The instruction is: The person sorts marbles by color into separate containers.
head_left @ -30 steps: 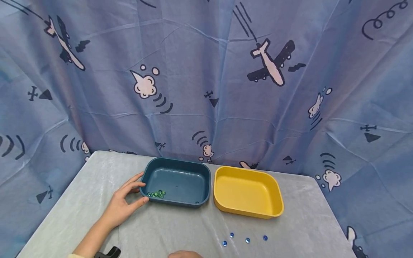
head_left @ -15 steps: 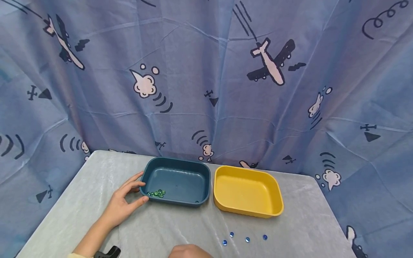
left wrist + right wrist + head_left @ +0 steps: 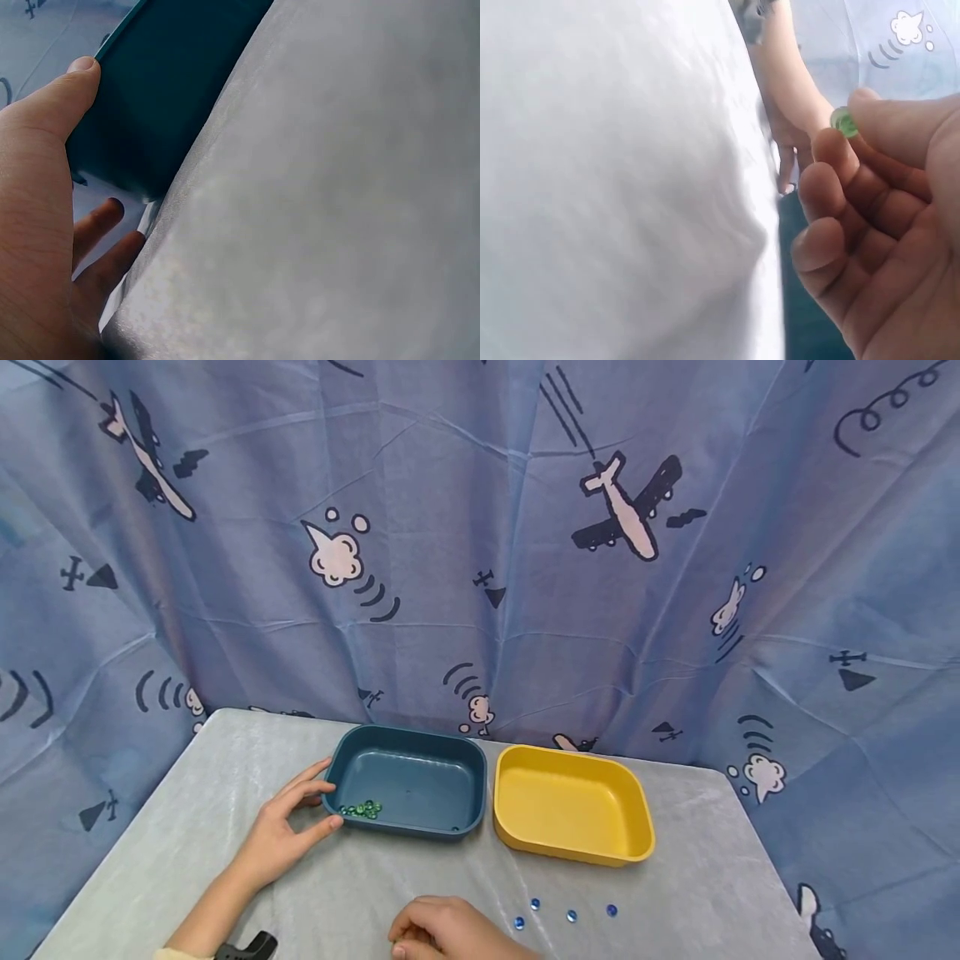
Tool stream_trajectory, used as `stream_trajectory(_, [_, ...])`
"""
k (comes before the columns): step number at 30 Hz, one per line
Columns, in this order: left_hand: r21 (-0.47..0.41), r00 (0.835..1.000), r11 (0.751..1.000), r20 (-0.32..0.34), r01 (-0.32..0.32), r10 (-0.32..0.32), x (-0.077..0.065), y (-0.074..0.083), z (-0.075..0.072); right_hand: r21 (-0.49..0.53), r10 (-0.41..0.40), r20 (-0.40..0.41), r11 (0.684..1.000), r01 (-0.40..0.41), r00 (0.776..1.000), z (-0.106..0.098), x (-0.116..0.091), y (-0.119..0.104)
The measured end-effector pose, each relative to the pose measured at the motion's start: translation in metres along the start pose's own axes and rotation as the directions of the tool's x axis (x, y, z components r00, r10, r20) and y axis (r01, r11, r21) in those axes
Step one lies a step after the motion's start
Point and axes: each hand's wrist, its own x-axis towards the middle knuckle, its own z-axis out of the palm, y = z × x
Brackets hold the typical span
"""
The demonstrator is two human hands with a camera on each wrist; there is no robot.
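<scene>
In the head view my left hand [image 3: 273, 839] is at the left end of a dark teal plastic bin [image 3: 423, 833]. Its thumb lies at the front corner's rim, with fairly straight fingers along the left side. The left wrist view shows the thumb [image 3: 79, 86] on the rim and two fingers spread below. Several green glass marbles [image 3: 363, 810] sit together in the bin's near left corner. At the front middle, my right hand [image 3: 453, 931] is over the grey cloth. Between thumb and forefinger it pinches a green glass marble [image 3: 844, 121], the other fingers curled beneath.
A yellow bin [image 3: 573, 856] stands right of the teal one, a narrow gap between them. Several blue marbles [image 3: 572, 916] lie scattered on the grey cloth-covered table [image 3: 697, 877] in front of it. A blue curtain [image 3: 450, 527] printed with planes hangs behind.
My right hand has come up from the bottom edge and further into the head view. The left hand keeps its place at the teal bin. The camera view has shifted slightly.
</scene>
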Motion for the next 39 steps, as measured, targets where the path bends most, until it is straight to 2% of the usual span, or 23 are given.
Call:
stream_trajectory(5, [-0.001, 1.0, 1.0, -0.001, -0.003, 0.003, 0.0, -0.001, 0.0, 0.014, 0.008, -0.084, 1.0, -0.007, 0.996, -0.012, -0.002, -0.002])
stream_trajectory(14, [0.0, 1.0, 1.0, 0.013, 0.014, -0.014, -0.001, -0.005, 0.0, 0.0, -0.055, -0.186, 0.998, 0.055, 0.981, -0.03, -0.003, -0.005])
stream_trajectory(22, [0.001, 1.0, 1.0, 0.014, 0.008, -0.008, -0.001, -0.004, 0.0, -0.071, -0.097, -0.319, 0.994, 0.078, 0.943, -0.045, -0.005, -0.008])
stream_trajectory(28, [-0.002, 1.0, 1.0, -0.002, -0.014, 0.014, -0.001, -0.001, 0.001, -0.103, -0.134, -0.413, 0.99, 0.1, 0.901, -0.057, -0.001, -0.005])
stream_trajectory(33, [-0.002, 1.0, 1.0, -0.001, -0.005, 0.005, -0.001, -0.004, 0.0, -0.111, -0.136, -0.471, 0.989, 0.094, 0.872, -0.064, 0.003, 0.0])
stream_trajectory(39, [0.007, 1.0, 1.0, 0.001, -0.007, 0.007, -0.001, -0.006, 0.0, -0.122, -0.116, -0.514, 0.991, 0.062, 0.85, -0.07, 0.007, 0.007])
